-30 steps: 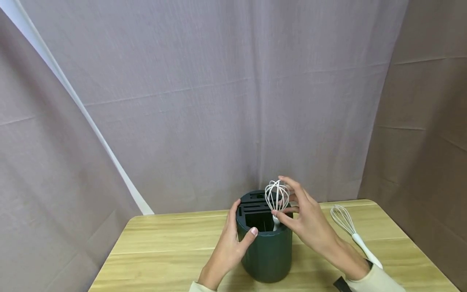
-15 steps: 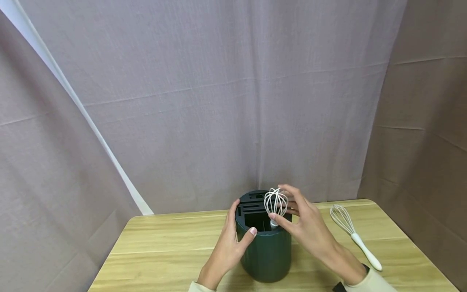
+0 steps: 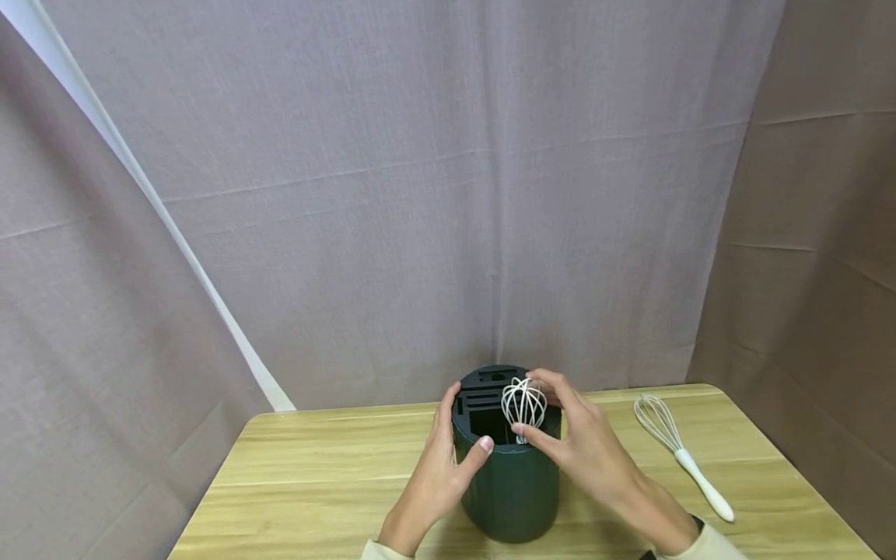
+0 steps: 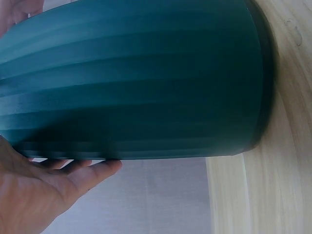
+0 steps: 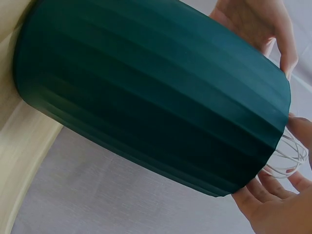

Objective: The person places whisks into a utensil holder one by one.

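Observation:
A dark green, ribbed round utensil holder [image 3: 511, 498] with a slotted black top stands on the table. My left hand [image 3: 437, 467] holds its left side near the rim, thumb at the front and fingers along the side; in the left wrist view those fingers [image 4: 97, 173] lie against the wall. My right hand [image 3: 588, 435] pinches a white whisk [image 3: 524, 400] between thumb and fingers over the large front opening. Its wire head points up above the rim, and its handle is hidden inside. In the right wrist view the whisk wires [image 5: 292, 156] stick out past the rim.
A second white whisk [image 3: 682, 455] lies on the wooden table [image 3: 315, 482] to the right of my right hand. Grey curtains [image 3: 392, 233] hang behind the table and on both sides.
The right hand has lowered the whisk further into the holder's front opening, its wire head sinking toward the rim. The left hand has stayed in place on the holder.

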Available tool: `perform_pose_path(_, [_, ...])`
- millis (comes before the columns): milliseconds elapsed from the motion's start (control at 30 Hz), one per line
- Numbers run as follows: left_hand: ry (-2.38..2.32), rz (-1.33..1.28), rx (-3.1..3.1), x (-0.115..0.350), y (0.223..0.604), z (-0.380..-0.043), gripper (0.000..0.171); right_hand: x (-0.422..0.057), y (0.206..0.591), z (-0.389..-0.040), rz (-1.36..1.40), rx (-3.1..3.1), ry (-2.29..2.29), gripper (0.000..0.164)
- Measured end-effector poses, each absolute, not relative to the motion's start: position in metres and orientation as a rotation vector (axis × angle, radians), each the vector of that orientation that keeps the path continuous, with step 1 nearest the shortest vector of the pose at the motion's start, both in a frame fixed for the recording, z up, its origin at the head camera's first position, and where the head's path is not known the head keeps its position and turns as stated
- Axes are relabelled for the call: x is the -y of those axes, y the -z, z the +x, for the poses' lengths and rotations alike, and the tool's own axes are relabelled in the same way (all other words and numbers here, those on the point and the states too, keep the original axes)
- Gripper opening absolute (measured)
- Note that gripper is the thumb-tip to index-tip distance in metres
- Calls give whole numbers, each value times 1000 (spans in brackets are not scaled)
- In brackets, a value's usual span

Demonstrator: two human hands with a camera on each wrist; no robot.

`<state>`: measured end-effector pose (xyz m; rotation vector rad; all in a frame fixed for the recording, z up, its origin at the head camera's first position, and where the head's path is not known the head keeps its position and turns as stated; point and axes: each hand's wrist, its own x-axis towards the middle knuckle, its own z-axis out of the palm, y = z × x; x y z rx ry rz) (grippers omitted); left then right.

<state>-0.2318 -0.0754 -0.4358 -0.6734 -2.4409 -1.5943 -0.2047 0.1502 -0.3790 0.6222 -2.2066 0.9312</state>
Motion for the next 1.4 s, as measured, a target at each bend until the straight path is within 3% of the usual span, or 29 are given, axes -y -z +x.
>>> perform_pose_path(433, [1588, -705, 2421, 75, 433, -233, 85, -149, 380, -202, 605, 2261, -928, 59])
perform_pose_path(1000, [1595, -684, 2428, 77, 431, -233, 85, -150, 380, -203, 600, 2221, -915, 63])
perform_pose_path(1400, [1585, -681, 2424, 75, 434, -232, 86, -150, 348, -200, 685, 2046, -1004, 73])
